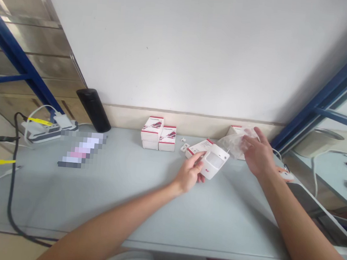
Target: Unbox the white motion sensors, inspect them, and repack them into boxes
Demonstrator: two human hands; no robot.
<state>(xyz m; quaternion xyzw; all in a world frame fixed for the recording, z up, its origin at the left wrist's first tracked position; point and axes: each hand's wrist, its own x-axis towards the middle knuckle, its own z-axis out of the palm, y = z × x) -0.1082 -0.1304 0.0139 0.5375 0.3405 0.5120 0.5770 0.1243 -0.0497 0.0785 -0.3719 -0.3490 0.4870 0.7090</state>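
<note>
Closed on a white motion sensor (215, 162), the left hand (188, 173) has its fingers (195, 158) wrapped round the sensor's lower left side, and I read that as a firm hold. The sensor is tilted up above the middle of the pale table (130, 207), nearer its back edge, with a small red mark on its face. The right hand (258, 153) is curled over a clear plastic bag (233, 144), fingers pressing into it, and the bag sits just beside the sensor.

Right behind the sensor, a flat white box (198, 147) with a red stripe lies on the table. Small white pieces (184, 146) sit just left of it, then a stack of white boxes (151, 133) and a single box (167, 138) along the back edge. Another box (235, 131) stands behind the bag. Toward the left end I can see a black bottle (94, 110), a power strip (48, 130), and an object (82, 149) too blurred to make out.
</note>
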